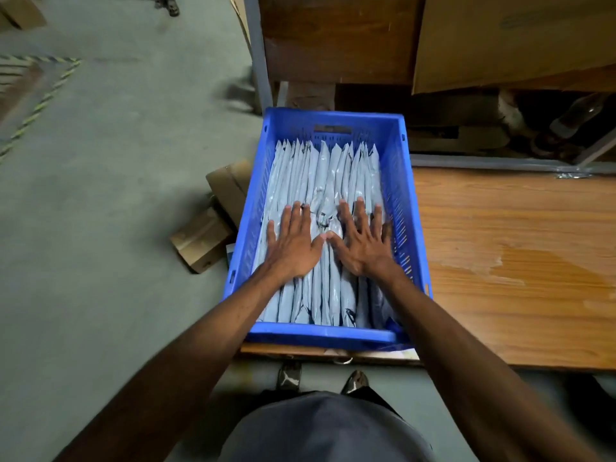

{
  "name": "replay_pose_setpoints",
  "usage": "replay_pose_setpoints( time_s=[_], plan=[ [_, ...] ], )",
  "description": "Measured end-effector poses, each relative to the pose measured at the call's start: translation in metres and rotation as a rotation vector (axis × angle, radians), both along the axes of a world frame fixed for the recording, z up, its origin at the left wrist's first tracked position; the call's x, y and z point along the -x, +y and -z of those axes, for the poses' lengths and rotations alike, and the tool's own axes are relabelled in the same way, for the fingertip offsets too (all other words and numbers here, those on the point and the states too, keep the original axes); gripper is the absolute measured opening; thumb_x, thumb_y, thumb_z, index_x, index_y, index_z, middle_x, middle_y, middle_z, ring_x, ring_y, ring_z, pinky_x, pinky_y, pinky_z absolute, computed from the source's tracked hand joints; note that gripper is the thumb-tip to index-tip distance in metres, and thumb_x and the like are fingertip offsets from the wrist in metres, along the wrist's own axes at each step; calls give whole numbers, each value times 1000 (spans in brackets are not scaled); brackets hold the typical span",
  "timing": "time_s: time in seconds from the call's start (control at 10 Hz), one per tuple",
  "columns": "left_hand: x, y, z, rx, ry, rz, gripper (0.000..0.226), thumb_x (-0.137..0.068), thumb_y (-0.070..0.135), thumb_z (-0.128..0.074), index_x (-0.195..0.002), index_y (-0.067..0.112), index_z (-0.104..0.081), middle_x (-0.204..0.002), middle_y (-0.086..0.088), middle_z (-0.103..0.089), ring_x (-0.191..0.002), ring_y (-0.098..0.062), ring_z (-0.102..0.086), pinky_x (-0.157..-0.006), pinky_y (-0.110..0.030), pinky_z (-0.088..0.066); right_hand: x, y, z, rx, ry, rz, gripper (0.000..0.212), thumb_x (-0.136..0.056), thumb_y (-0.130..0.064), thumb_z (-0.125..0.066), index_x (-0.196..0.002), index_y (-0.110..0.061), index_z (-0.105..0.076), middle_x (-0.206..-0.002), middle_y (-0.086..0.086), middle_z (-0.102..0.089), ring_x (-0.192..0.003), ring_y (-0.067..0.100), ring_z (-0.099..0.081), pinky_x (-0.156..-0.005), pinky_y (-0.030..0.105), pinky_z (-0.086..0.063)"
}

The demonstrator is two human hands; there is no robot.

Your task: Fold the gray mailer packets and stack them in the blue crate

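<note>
We see the blue crate (398,208) standing on the left end of a wooden table (520,248), its near rim close to the table's front edge. The crate is packed with gray mailer packets (330,175), folded into long narrow strips that stand on edge side by side and run from the near wall to the far wall, filling almost the whole width. Both of the person's hands lie flat on top of this row, palms down. The left hand (295,241) is spread wide with its fingers pointing toward the far wall, pressing on the packets in the left half of the crate. The right hand (365,241) is likewise spread, fingers fanned apart, pressing on the packets in the right half, its outer fingers near the crate's right wall. The two thumbs point toward each other and nearly meet over the middle of the row; whether they touch we cannot tell. Neither hand grips anything. Both bare forearms reach in over the near rim. On the gray floor (110,201) just left of the crate lie flattened cardboard pieces (213,225). Behind the table, a large cardboard box (513,38) rests on a shelf.
</note>
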State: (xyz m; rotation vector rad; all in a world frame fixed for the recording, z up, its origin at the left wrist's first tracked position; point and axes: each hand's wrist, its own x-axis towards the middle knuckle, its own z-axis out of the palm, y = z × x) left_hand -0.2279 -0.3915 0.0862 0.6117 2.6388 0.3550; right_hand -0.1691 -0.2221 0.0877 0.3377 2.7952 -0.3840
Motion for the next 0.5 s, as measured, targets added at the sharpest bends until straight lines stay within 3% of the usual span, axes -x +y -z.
replay_pose_setpoints(
  time_s=[0.1,0.2,0.3,0.4,0.5],
  plan=[
    [-16,-11,5,120,-64,125,78,-108,61,-14,-159,21,29,-165,3,37,-151,-19,36,-123,-56,21,-19,-6,14,17,-130,-31,76,-101,-74,-8,-154,-42,36,-160,-6,48,-147,30,43,-109,51,32],
    [-17,-15,8,180,-84,165,81,-108,61,-14,-156,18,34,-162,-1,43,-148,-21,42,-122,-57,21,-23,-6,12,2,-131,-32,76,-102,-73,-8,-153,-40,37,-158,-7,50,-146,31,45,-106,52,35],
    [-16,-16,1,164,-117,174,81,-109,58,-22,-159,20,29,-165,0,38,-151,-22,36,-125,-56,15,-28,-5,7,45,-91,-39,76,-102,-72,-11,-157,-40,32,-160,-6,46,-147,27,44,-116,56,29],
    [-11,-16,-13,64,-17,123,77,-110,47,-36,-165,20,11,-171,0,25,-157,-21,26,-128,-53,6,-28,0,-4,89,110,-11,77,-107,-63,-27,-165,-34,15,-169,-1,31,-153,26,35,-122,51,20],
    [1,-1,-32,-74,242,150,77,-106,40,-47,-167,21,-5,-175,3,5,-160,-18,14,-129,-49,-1,-13,11,-19,34,352,-29,74,-108,-43,-49,-168,-19,-14,-175,9,9,-160,29,17,-128,50,1]
  ],
)
